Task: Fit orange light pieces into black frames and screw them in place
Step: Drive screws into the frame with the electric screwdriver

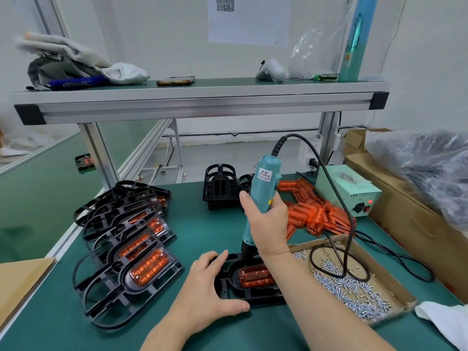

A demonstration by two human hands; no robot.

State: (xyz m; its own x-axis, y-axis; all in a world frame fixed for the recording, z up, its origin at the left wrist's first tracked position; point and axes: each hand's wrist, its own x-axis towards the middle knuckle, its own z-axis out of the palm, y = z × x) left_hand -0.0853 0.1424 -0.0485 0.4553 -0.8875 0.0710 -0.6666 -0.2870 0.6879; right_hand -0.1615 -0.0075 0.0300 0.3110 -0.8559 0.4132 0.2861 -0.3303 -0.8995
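Two hands on one unit. The right hand [266,224] is wrapped tight round the lower body of the teal electric screwdriver [266,181], which stands near upright with a slight lean and has its bit end down at the far edge of the black frame [225,287]. The tip is hidden behind the wrist, so can't tell if it is seated in a screw. The left hand [210,285] lies spread on the frame's left half, fingers nearly straight, pressing it onto the green surface [215,229] and gripping nothing. The orange light piece [255,276] sits in the frame's window, just right of the left hand and below the right wrist. Likely step: driving a screw at the far side. Risks from here: the lean could make the bit cam out and chew the head or gouge the plastic. If the left hand eases off, torque may spin the frame. The driver's cable [348,224] loops down into the cardboard tray of loose screws [354,287], so drag could pull the tool off axis or flick screws out. Too much torque might crack the orange piece or strip the boss. The stack of finished frames [131,262] sits near the left forearm, and a bump could slide it.
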